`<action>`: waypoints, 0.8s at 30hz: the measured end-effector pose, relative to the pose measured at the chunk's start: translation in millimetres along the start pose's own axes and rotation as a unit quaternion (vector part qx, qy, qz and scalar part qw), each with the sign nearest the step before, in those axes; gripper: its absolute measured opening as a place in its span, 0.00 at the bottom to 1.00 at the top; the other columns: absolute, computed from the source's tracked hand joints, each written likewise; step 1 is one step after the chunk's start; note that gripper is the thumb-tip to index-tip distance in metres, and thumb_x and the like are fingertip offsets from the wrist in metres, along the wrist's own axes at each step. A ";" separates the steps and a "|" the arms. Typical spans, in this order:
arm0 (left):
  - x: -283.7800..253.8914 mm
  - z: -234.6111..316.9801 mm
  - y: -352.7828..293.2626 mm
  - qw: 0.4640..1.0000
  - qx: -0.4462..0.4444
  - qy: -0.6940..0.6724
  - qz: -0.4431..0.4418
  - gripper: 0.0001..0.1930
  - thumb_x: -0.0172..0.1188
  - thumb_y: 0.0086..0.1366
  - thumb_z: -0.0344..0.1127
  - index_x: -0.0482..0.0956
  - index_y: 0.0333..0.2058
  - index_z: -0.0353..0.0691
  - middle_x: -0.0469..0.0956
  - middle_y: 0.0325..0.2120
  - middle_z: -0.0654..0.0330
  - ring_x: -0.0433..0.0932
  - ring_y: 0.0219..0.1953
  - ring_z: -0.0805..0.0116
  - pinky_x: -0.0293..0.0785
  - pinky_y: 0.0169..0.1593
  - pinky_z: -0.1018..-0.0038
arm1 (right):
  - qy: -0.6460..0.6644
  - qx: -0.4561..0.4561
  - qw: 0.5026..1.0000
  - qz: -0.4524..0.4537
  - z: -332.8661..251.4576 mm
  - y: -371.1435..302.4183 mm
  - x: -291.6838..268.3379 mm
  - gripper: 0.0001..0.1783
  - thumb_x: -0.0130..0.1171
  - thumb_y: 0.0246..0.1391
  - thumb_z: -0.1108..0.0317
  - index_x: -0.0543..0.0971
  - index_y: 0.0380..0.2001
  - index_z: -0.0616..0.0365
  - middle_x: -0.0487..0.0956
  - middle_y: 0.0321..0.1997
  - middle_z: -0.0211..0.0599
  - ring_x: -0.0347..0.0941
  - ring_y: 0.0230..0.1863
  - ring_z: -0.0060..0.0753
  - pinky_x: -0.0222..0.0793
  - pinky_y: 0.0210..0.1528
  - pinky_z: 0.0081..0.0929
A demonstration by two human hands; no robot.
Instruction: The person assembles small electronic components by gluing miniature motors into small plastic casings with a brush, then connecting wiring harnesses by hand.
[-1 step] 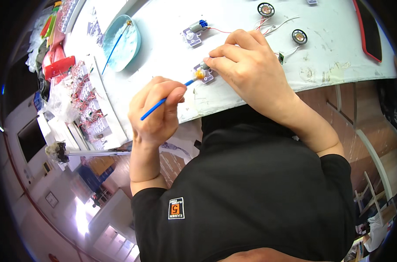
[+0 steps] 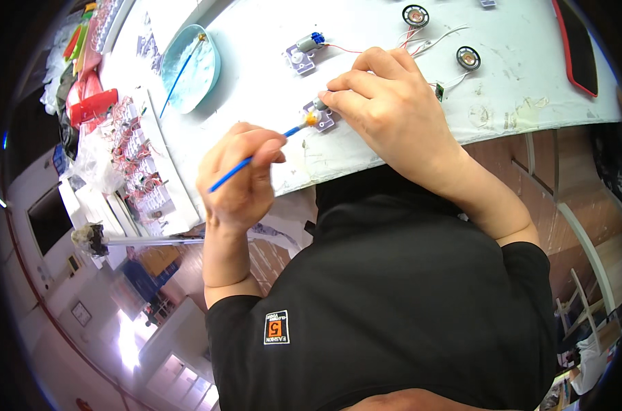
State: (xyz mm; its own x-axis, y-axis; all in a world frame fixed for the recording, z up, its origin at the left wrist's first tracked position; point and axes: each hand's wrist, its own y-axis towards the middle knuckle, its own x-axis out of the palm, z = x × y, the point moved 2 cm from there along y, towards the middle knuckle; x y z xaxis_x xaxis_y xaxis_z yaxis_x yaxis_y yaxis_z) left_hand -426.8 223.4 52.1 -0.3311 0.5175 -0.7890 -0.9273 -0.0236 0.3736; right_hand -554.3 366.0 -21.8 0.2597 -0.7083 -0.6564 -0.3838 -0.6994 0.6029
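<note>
My left hand is closed around a thin blue-handled brush. Its yellowish bristles touch or hover just over a small pale purple-grey plastic housing on the table near its front edge. My right hand pinches the small motor at this housing; its fingers partly cover both. Just beyond lies a second plastic housing with a silver motor, blue at its end and with a red wire running right. A small green circuit board shows beside my right hand.
Two round speakers with wires lie at the back right. A light blue bowl with whitish contents and another blue brush stands at the left. Several red-wired units line the table's left side. A red-edged black device lies far right.
My left hand has shifted slightly down and left, and the brush has drawn back a little with it. My right hand stays nearly in place on the motor.
</note>
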 end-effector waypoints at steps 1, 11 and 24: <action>-6.1 -5.7 -4.3 0.999 0.009 -0.020 0.045 0.14 0.47 0.74 0.31 0.75 0.31 0.29 0.79 0.23 0.53 0.77 0.19 0.66 0.73 0.24 0.73 | 0.004 0.002 1.000 -0.015 0.1 -0.1 -0.7 0.07 0.63 0.43 0.70 0.84 0.29 0.55 0.82 0.33 0.25 0.74 0.43 0.29 0.67 0.49 0.31; -81.6 -137.7 -3.3 0.923 -0.292 0.081 0.239 0.18 0.49 0.77 0.41 0.77 0.35 0.32 0.77 0.21 0.58 0.78 0.20 0.73 0.78 0.25 0.75 | 0.025 -0.003 1.000 -0.014 -2.5 -3.3 0.5 0.09 0.69 0.44 0.71 0.84 0.33 0.55 0.83 0.37 0.23 0.72 0.41 0.29 0.66 0.47 0.32; -74.3 -131.4 -4.4 0.912 -0.335 0.140 0.192 0.19 0.49 0.76 0.41 0.78 0.34 0.29 0.77 0.20 0.57 0.80 0.21 0.71 0.81 0.27 0.73 | 0.020 0.002 1.000 0.004 -3.4 -0.5 -1.5 0.07 0.64 0.45 0.70 0.85 0.30 0.57 0.82 0.33 0.25 0.73 0.42 0.30 0.66 0.47 0.31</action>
State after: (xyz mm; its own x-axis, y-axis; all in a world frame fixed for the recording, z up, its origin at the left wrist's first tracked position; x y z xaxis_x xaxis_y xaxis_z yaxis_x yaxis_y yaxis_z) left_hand -421.1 72.7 45.0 -0.5989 0.1243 -0.7911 -0.6005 -0.7234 0.3409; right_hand -551.4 367.0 -19.5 0.2921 -0.7165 -0.6335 -0.3902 -0.6940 0.6051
